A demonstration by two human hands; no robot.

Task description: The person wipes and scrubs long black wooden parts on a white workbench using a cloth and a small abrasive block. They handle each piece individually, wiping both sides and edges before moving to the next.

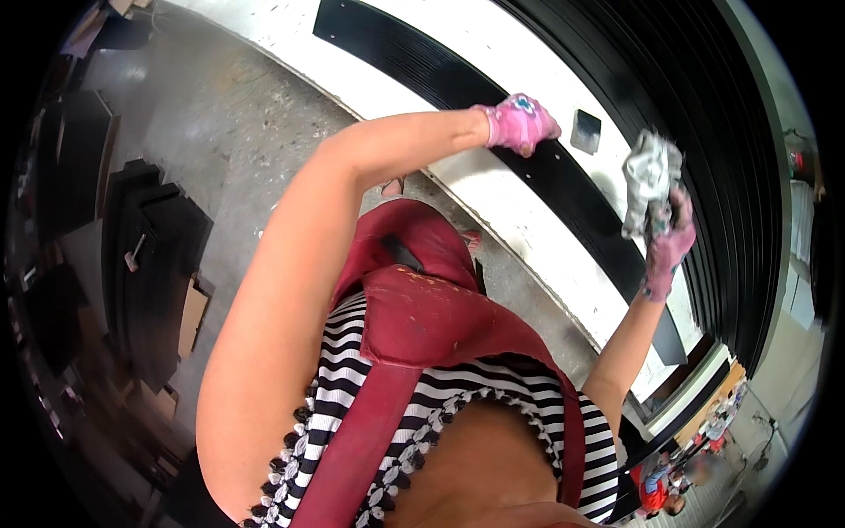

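A long black board (pixel 422 70) with fine grooves lies on the white worktable in front of me. My left hand (pixel 522 125), in a pink glove, rests across the board with its fingers curled in. What lies under those fingers is hidden. Off to the right, my right hand (pixel 671 242) wears a stained pink glove and grips a crumpled grey-white rag (pixel 651 174). The rag is slightly blurred and appears above the board's far side, by the stacked black lengths. Between the two hands, a small dark rectangular object (pixel 586 131) lies on the table.
Long black strips (pixel 704 167) are stacked along the table's far side. The white tabletop (pixel 471 189) has a worn near edge. On the floor at left stand black panels (pixel 154 264) with a small hammer-like tool (pixel 135 253) on top. A person in red (pixel 653 491) is far off at lower right.
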